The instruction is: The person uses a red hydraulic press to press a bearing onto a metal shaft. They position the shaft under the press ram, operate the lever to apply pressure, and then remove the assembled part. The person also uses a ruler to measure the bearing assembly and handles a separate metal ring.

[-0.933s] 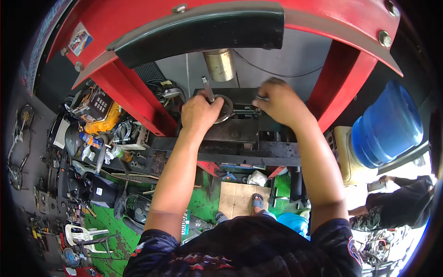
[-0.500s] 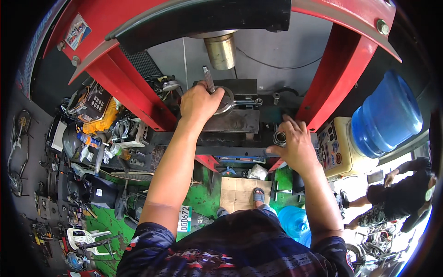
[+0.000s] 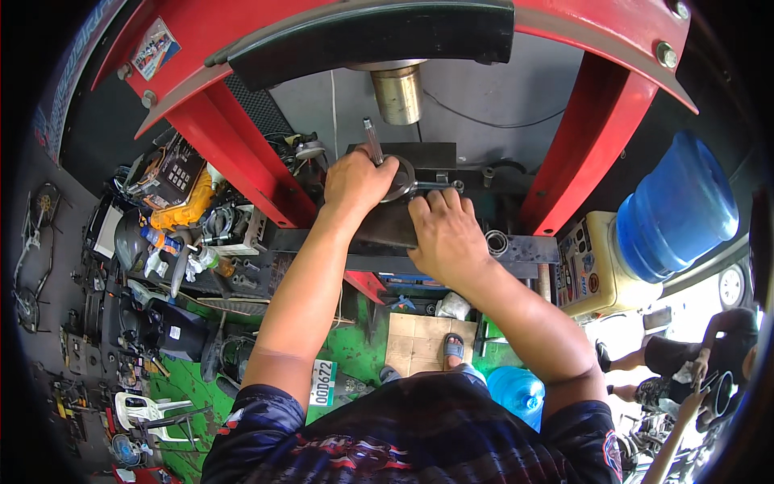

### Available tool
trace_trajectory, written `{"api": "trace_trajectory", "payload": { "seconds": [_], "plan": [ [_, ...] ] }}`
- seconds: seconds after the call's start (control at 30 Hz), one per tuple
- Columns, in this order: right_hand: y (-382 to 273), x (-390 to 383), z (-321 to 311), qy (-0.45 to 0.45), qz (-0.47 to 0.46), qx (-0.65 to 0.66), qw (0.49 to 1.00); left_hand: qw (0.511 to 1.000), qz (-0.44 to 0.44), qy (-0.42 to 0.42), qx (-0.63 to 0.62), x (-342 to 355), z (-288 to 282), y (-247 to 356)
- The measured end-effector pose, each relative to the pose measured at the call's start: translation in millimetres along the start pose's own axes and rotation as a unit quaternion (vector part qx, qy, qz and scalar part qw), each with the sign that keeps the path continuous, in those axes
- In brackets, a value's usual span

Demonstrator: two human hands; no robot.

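My left hand (image 3: 357,179) grips a round steel crankshaft web (image 3: 400,170) with an upright shaft (image 3: 371,134). A connecting rod (image 3: 434,185) extends rightward from the web, under the press's brass-coloured ram (image 3: 397,97). My right hand (image 3: 443,230) grips a dark steel plate (image 3: 387,234) just below the rod, fingers curled over it. To its right, a steel bearing ring (image 3: 497,241) lies on the press bed (image 3: 528,250).
Red press posts (image 3: 564,153) flank the work. A blue water jug (image 3: 669,210) stands on a cream container (image 3: 588,266) at right. Tools and parts crowd a bench (image 3: 226,282) at left. A co-worker (image 3: 685,363) is at lower right, near another person's arm (image 3: 681,431).
My right hand has come down from beside the rod to the bearing ring, then moved left onto the plate, leaving the ring. My left hand keeps its grip.
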State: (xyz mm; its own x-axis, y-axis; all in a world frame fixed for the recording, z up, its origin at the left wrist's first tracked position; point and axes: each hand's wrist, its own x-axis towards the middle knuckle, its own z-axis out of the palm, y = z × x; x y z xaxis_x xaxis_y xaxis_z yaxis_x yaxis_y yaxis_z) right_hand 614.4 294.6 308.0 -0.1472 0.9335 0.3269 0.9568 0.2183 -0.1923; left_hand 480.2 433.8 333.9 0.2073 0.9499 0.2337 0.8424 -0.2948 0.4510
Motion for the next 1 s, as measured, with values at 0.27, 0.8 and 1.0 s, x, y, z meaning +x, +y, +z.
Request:
{"api": "trace_trajectory", "payload": {
  "seconds": [0.27, 0.8, 1.0],
  "plan": [
    [2.0, -78.2, -49.1, 0.020, 0.017, 0.037, 0.999, 0.998, 0.026, 0.022, -0.050, -8.3, 16.2, -22.6],
    [28.7, -147.2, -118.7, 0.183, 0.235, 0.224, 0.928, 0.796, 0.099, 0.071, -0.593, -74.9, -54.5, -54.7],
    [15.1, -53.7, -69.4, 0.158, 0.181, 0.112, 0.964, 0.689, 0.031, 0.096, -0.718, -126.2, -81.6, -75.2]
  ]
}}
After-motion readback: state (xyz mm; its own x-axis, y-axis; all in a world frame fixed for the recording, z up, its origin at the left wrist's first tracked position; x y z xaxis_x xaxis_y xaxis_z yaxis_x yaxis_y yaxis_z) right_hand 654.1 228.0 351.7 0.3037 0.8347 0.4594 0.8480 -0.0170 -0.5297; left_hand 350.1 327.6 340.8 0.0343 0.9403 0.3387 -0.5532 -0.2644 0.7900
